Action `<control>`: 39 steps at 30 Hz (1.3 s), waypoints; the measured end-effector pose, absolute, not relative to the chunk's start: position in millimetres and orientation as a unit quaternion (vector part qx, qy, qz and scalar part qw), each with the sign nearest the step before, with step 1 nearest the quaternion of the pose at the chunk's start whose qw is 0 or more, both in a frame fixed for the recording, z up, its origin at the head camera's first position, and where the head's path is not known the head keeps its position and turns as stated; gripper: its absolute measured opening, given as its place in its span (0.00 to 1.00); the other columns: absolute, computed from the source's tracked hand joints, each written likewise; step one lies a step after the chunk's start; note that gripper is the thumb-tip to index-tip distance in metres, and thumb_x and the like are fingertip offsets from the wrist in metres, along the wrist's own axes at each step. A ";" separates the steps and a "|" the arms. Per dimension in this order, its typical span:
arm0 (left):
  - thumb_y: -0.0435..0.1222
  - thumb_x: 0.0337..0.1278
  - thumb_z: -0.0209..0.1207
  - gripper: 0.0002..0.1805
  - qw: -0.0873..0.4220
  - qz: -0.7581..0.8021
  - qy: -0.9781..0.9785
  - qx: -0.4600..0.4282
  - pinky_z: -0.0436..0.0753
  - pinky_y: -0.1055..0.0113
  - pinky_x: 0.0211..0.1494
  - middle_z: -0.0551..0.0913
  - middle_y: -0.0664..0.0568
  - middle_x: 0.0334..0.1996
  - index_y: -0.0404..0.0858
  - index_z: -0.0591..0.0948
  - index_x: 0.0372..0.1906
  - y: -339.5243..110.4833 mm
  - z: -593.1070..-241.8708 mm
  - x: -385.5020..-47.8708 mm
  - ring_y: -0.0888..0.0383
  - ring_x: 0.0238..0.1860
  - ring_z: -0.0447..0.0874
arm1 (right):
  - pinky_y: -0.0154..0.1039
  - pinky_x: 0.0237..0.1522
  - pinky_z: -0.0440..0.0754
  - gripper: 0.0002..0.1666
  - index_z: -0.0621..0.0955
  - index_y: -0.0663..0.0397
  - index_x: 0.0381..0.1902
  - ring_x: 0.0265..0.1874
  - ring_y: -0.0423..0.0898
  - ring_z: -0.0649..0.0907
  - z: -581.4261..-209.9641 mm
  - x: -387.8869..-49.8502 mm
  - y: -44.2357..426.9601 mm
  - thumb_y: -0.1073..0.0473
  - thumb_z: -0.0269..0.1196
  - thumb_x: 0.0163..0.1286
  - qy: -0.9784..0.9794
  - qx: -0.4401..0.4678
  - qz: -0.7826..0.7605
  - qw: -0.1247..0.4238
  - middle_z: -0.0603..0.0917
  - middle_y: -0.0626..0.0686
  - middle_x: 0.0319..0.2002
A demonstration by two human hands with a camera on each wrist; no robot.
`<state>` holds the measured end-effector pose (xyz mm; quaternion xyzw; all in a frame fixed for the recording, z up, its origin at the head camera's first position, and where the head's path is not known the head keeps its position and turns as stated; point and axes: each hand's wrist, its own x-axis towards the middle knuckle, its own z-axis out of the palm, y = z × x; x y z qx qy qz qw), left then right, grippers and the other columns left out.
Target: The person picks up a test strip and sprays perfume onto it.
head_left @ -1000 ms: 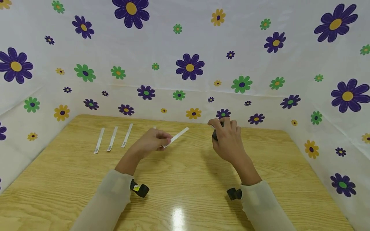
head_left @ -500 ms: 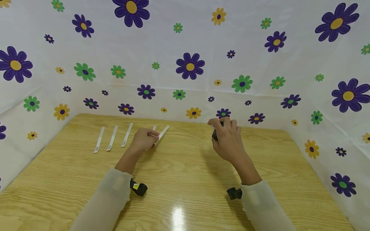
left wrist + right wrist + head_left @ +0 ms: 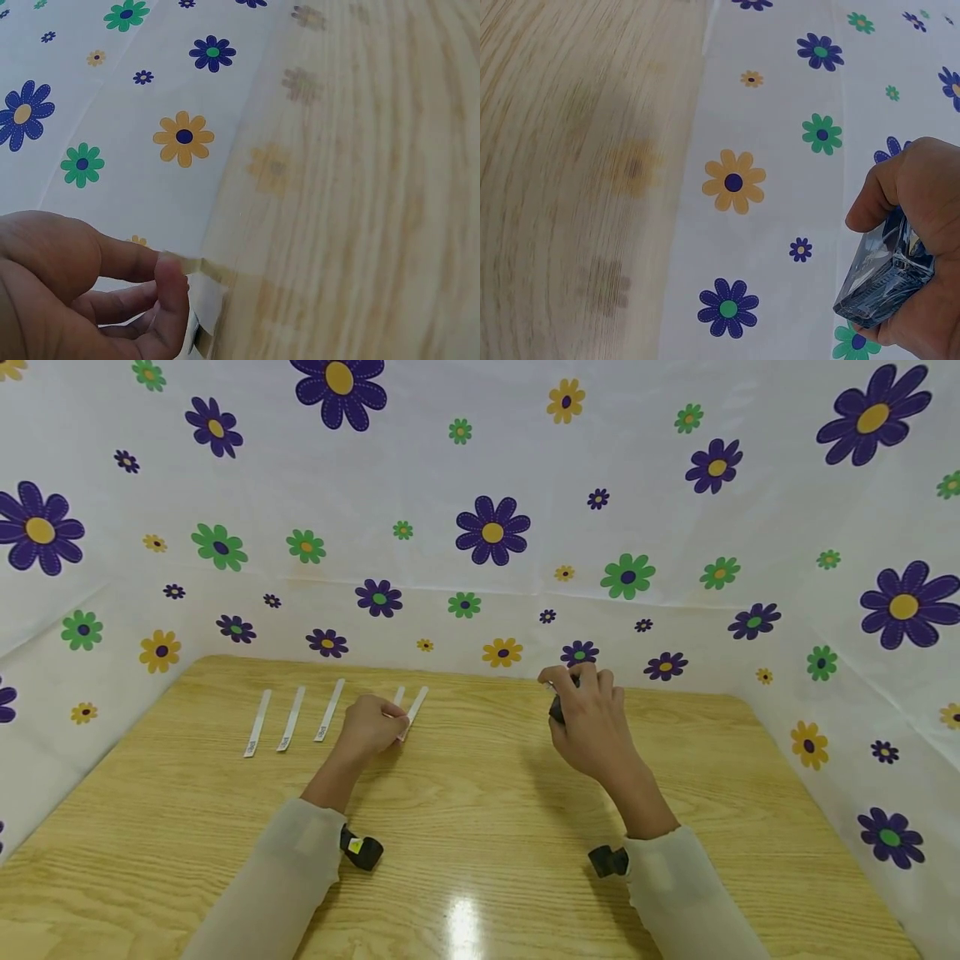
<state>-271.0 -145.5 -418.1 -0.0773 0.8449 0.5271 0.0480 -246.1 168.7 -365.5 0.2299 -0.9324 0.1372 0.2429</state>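
Observation:
My left hand (image 3: 372, 727) pinches a narrow white paper strip (image 3: 417, 703) between thumb and fingers, low over the table. Just left of it, partly hidden by the fingers, lies a second white strip (image 3: 398, 696). In the left wrist view the fingertips (image 3: 172, 277) meet close to the table's far edge, and the strip itself is hard to make out there. My right hand (image 3: 596, 731) grips a small dark box (image 3: 885, 281) in shiny clear wrap and holds it above the table's back right part. Its printing is unreadable.
Three more white strips, one at the far left (image 3: 257, 724), another beside it (image 3: 292, 720) and a third (image 3: 329, 711), lie spaced in a row on the wooden table (image 3: 480, 827). Their near ends bear small dark print. A flower-patterned cloth (image 3: 420, 468) encloses the back and sides.
My left hand has moved left and carried its strip beside the second one, turning it closer to parallel with it. The right hand with the box has stayed in place.

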 end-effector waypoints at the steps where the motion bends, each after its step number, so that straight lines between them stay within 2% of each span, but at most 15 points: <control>1: 0.30 0.70 0.58 0.12 0.051 0.527 0.845 -0.075 0.84 0.67 0.32 0.82 0.32 0.53 0.26 0.83 0.51 -145.6 -418.2 -270.8 0.56 0.27 0.84 | 0.56 0.39 0.70 0.30 0.69 0.42 0.60 0.46 0.68 0.72 -365.6 -246.3 168.6 0.68 0.66 0.63 -0.932 0.231 0.137 0.243 0.73 0.69 0.55; 6: 0.30 0.70 0.58 0.12 0.070 0.522 0.848 -0.060 0.83 0.67 0.32 0.85 0.36 0.46 0.27 0.84 0.51 -148.0 -416.5 -270.2 0.56 0.24 0.83 | 0.57 0.39 0.71 0.30 0.69 0.42 0.60 0.47 0.68 0.72 -365.5 -246.9 168.0 0.68 0.65 0.64 -0.933 0.232 0.137 0.240 0.72 0.69 0.55; 9: 0.32 0.72 0.57 0.14 0.080 0.522 0.848 -0.051 0.83 0.65 0.35 0.84 0.37 0.43 0.27 0.83 0.53 -155.8 -412.9 -271.7 0.55 0.26 0.84 | 0.57 0.39 0.71 0.30 0.70 0.42 0.60 0.47 0.68 0.72 -364.4 -246.8 167.6 0.68 0.65 0.64 -0.934 0.231 0.136 0.236 0.72 0.70 0.56; 16: 0.36 0.76 0.56 0.19 0.057 0.537 0.838 -0.078 0.86 0.69 0.42 0.78 0.36 0.56 0.27 0.79 0.61 -199.7 -395.5 -271.4 0.55 0.37 0.82 | 0.58 0.41 0.72 0.29 0.70 0.42 0.60 0.47 0.68 0.72 -361.5 -247.2 165.5 0.67 0.66 0.65 -0.934 0.234 0.135 0.233 0.73 0.69 0.56; 24: 0.38 0.75 0.56 0.21 0.045 0.524 0.843 -0.114 0.86 0.65 0.46 0.76 0.35 0.59 0.26 0.77 0.63 -240.4 -388.1 -266.4 0.54 0.38 0.80 | 0.57 0.41 0.71 0.28 0.70 0.43 0.60 0.46 0.67 0.72 -362.8 -247.5 164.9 0.67 0.65 0.65 -0.935 0.234 0.137 0.229 0.73 0.68 0.55; 27: 0.38 0.74 0.57 0.22 0.048 0.512 0.849 -0.123 0.86 0.65 0.44 0.77 0.37 0.55 0.25 0.78 0.62 -249.1 -391.2 -266.8 0.55 0.36 0.80 | 0.57 0.41 0.70 0.28 0.70 0.43 0.60 0.47 0.67 0.72 -363.5 -246.9 165.5 0.67 0.65 0.65 -0.936 0.232 0.139 0.226 0.73 0.68 0.55; 30: 0.38 0.72 0.60 0.21 0.057 0.487 0.862 -0.131 0.83 0.65 0.39 0.82 0.40 0.42 0.25 0.80 0.58 -254.5 -396.4 -269.0 0.55 0.32 0.79 | 0.57 0.41 0.70 0.29 0.70 0.43 0.60 0.47 0.67 0.71 -363.6 -245.9 165.9 0.68 0.65 0.65 -0.937 0.230 0.142 0.222 0.73 0.68 0.55; 33: 0.39 0.69 0.62 0.22 0.069 0.446 0.883 -0.127 0.79 0.64 0.35 0.83 0.44 0.30 0.24 0.81 0.57 -256.0 -400.7 -271.0 0.55 0.29 0.78 | 0.57 0.42 0.70 0.29 0.70 0.43 0.60 0.47 0.66 0.71 -363.8 -245.3 165.9 0.68 0.65 0.65 -0.937 0.229 0.144 0.220 0.73 0.68 0.55; 35: 0.38 0.66 0.65 0.23 0.076 0.426 0.893 -0.121 0.78 0.63 0.35 0.83 0.45 0.30 0.24 0.80 0.57 -254.6 -401.5 -270.9 0.55 0.29 0.77 | 0.57 0.42 0.70 0.29 0.70 0.43 0.60 0.47 0.66 0.71 -364.0 -244.9 165.8 0.68 0.65 0.65 -0.937 0.229 0.145 0.219 0.72 0.68 0.55; 39: 0.35 0.57 0.71 0.27 0.084 0.391 0.910 -0.110 0.79 0.61 0.38 0.82 0.40 0.40 0.25 0.79 0.58 -249.3 -401.2 -269.8 0.52 0.32 0.78 | 0.57 0.41 0.70 0.30 0.70 0.43 0.60 0.46 0.66 0.71 -364.5 -244.6 166.5 0.68 0.66 0.65 -0.936 0.232 0.145 0.223 0.72 0.69 0.55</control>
